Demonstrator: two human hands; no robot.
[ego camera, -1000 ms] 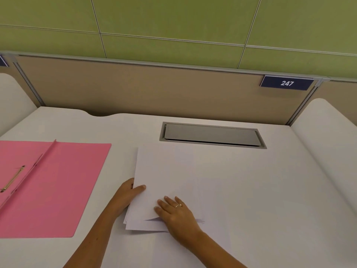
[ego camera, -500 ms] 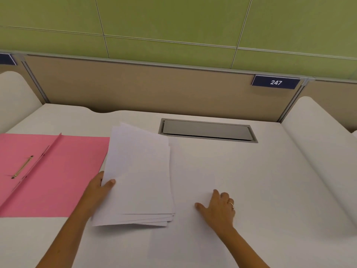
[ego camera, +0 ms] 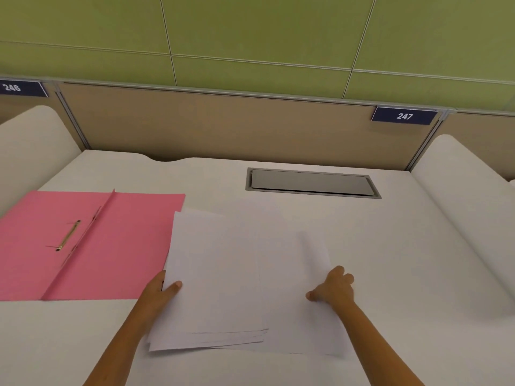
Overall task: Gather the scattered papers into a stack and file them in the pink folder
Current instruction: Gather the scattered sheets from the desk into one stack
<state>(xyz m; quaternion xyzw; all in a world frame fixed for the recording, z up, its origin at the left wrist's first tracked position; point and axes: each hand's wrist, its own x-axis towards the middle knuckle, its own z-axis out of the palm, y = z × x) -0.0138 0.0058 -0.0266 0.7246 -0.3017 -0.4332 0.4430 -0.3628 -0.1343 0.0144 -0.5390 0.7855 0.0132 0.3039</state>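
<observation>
Left hand (ego camera: 160, 288) clamps our stack (ego camera: 211, 277) beside the open folder (ego camera: 92, 246); right hand (ego camera: 333, 288) pinches a loose sheet (ego camera: 309, 324) on the bench (ego camera: 390, 260) — edges are fanned, so sheets could slip out when lifted.

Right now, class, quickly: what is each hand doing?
Left hand: closed on the left edge of the paper stack, thumb on top.
Right hand: gripping the right edge of a loose sheet, lifting it.

I see the open folder (ego camera: 117, 246) at frame left, lying on the desk (ego camera: 404, 246). The paper stack (ego camera: 214, 280) sits centre, its left edge overlapping the folder. A cable hatch (ego camera: 312, 183) lies above it.
</observation>
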